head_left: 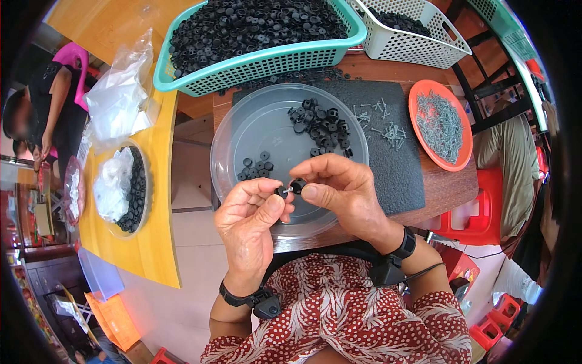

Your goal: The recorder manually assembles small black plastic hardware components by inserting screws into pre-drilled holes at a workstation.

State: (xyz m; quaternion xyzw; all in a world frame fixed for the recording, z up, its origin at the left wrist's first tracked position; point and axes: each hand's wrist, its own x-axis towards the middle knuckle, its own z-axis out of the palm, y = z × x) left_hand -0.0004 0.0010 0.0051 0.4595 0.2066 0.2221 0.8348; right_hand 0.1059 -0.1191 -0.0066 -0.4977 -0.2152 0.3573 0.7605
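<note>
Over a clear round plastic basin [227, 142], my two hands meet at a small metal screw [290, 189]. My left hand [250, 221] pinches a small black disc [281, 192] at one end of the screw. Between thumb and forefinger of my right hand [348, 191] is a black round cap [297, 185] at the screw's other end. Whether the screw goes into the cap I cannot tell. Inside the basin, a heap of black caps [321, 127] lies at the far right, and a smaller group of black discs [257, 165] sits at the left.
Loose screws [393, 133] lie on a black mat [400, 182], with an orange plate [417, 112] of screws at its right. Behind stand a teal basket [260, 67] and a white basket [418, 51] of black parts. A yellow table [160, 236] is at left; another person [57, 103] sits beyond it.
</note>
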